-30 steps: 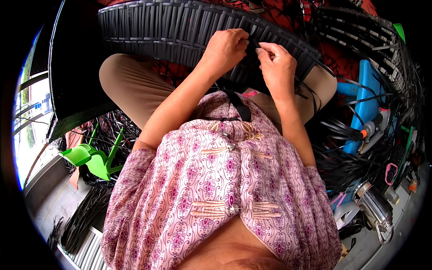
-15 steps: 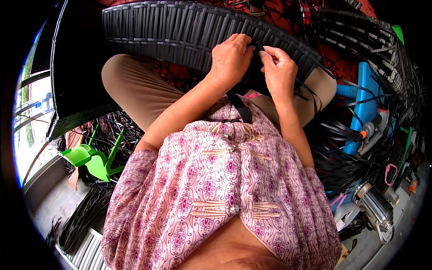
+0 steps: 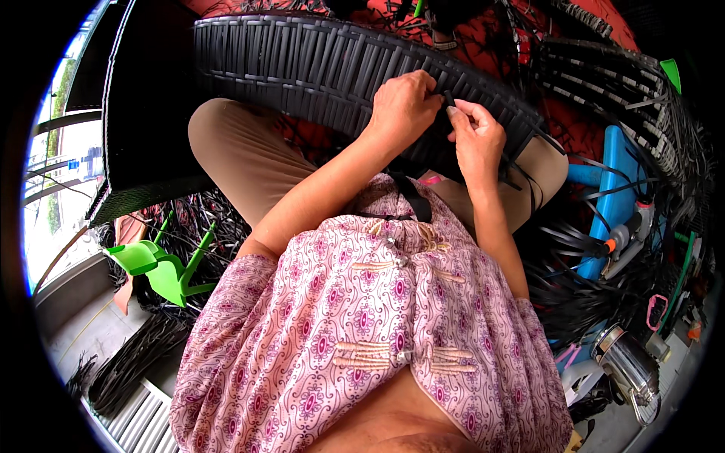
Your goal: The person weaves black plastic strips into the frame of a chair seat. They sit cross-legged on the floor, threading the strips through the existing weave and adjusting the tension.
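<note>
A long curved band of black wicker weave (image 3: 291,57) lies across my lap, its far end bending down to the right. My left hand (image 3: 404,106) is closed against the weave, fingertips curled at its near edge; what they grip is hidden. Beside it my right hand (image 3: 479,138) pinches a flat black plastic strip (image 3: 449,99) between thumb and forefinger. The strip's short end sticks up between the two hands. Below the right hand, loose black strands (image 3: 532,181) hang over my knee.
A blue plastic stool (image 3: 613,192) stands at the right, with a tool with an orange tip (image 3: 621,235) on it. Near it are a metal flask (image 3: 623,355) and a partly woven frame (image 3: 604,75). At left sit a green plastic piece (image 3: 166,273) and a bundle of black strips (image 3: 136,370).
The whole view has shifted slightly, so everything sits a little lower and to the right. Both hands stay at the same part of the weave, the strip still between them.
</note>
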`<control>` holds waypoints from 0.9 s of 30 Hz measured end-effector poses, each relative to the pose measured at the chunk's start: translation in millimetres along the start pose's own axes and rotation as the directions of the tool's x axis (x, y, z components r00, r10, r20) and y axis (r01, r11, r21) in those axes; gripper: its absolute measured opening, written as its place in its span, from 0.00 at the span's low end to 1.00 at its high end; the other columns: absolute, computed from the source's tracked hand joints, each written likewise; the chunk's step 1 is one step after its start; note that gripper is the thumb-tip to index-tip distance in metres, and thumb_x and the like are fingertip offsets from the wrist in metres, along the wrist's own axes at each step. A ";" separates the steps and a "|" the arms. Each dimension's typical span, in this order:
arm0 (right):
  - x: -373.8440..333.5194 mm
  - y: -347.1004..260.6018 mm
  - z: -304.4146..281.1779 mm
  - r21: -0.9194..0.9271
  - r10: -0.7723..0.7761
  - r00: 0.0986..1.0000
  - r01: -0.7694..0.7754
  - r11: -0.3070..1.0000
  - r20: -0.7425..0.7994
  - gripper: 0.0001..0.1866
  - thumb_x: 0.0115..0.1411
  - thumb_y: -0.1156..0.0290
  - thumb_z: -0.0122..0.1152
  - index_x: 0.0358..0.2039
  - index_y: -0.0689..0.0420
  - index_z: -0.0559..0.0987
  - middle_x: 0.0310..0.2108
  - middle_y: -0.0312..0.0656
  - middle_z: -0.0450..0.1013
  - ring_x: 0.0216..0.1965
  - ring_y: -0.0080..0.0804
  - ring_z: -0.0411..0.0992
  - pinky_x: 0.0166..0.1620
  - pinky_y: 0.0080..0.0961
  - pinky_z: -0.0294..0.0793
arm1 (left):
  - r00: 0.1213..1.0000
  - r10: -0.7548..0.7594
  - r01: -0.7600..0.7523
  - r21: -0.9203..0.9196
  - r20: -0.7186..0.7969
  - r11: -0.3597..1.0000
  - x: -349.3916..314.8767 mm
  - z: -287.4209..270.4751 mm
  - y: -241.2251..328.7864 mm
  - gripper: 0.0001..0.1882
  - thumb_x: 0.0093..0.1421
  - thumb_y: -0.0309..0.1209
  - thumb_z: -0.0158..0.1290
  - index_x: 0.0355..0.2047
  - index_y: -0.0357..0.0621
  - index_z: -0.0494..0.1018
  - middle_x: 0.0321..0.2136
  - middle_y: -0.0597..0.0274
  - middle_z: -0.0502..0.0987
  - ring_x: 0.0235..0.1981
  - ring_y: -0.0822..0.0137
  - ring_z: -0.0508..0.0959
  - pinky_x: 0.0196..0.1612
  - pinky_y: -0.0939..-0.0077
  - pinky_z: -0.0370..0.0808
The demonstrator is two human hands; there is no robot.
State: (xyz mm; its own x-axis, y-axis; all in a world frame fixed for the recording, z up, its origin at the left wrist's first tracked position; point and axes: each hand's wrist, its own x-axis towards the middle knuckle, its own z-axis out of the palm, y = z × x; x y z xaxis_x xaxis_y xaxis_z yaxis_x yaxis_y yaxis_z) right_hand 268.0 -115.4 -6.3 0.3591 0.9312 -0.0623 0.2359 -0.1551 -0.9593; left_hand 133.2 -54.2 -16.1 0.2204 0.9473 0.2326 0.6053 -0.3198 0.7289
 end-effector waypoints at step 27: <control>0.4 0.1 -1.9 -0.025 0.007 1.000 -0.006 1.000 0.026 0.12 0.62 0.72 0.64 0.42 0.68 0.82 0.26 0.38 0.79 0.21 0.19 0.74 0.27 0.19 0.73 | 0.990 -0.112 0.124 -0.147 0.090 0.981 1.2 -6.3 -6.0 0.16 0.51 0.33 0.68 0.35 0.33 0.80 0.26 0.51 0.83 0.27 0.63 0.84 0.32 0.71 0.79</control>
State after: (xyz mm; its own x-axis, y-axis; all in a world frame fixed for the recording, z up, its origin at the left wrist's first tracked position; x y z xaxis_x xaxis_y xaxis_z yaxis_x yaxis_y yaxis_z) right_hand 269.9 -115.7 -5.9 0.3375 0.9383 -0.0761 0.2558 -0.1692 -0.9518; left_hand 125.0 -51.0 -16.1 0.2196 0.9714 0.0906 0.5090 -0.1933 0.8388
